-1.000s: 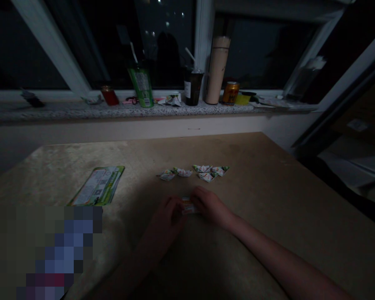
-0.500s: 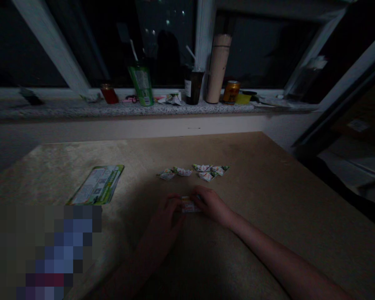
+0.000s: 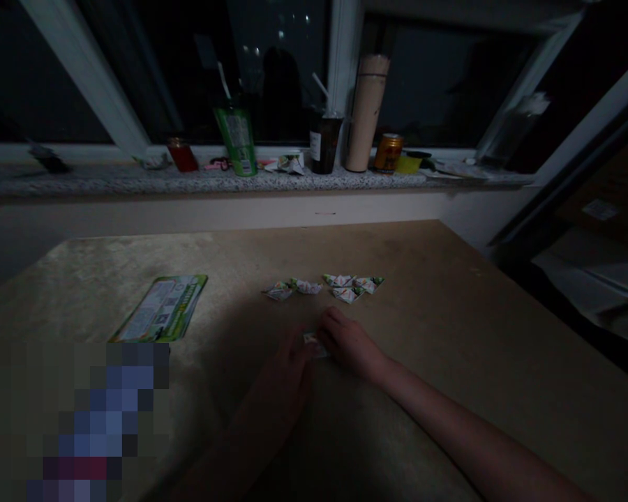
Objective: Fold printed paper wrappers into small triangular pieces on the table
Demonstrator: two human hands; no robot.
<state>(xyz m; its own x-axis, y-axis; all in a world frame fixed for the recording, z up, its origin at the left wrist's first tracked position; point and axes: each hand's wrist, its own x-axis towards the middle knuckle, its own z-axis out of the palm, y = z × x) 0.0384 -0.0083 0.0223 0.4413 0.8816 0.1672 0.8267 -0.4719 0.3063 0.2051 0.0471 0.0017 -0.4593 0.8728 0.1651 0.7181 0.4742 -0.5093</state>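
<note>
A small piece of printed paper (image 3: 315,344) lies on the tabletop between my two hands, partly covered by fingers. My right hand (image 3: 352,341) is closed on its right part, with the fingers bent over it. From the left, my left hand (image 3: 287,366) closes on the other edge; it is in shadow and its fingertips are slightly blurred. Just beyond my hands are several small folded paper pieces with green and white print: a pair on the left (image 3: 292,288) and a cluster on the right (image 3: 349,286).
Flat green-and-white printed sheets or packets (image 3: 162,308) lie on the table at left. On the granite sill (image 3: 293,184) stand a green cup (image 3: 238,143), a dark cup (image 3: 323,146), a tall beige bottle (image 3: 367,115), an orange can (image 3: 388,153) and a red jar (image 3: 182,155).
Less of the paper between my hands shows now. My left hand has shifted slightly right and its fingers have drawn in. The folded pieces beyond have stayed put.
</note>
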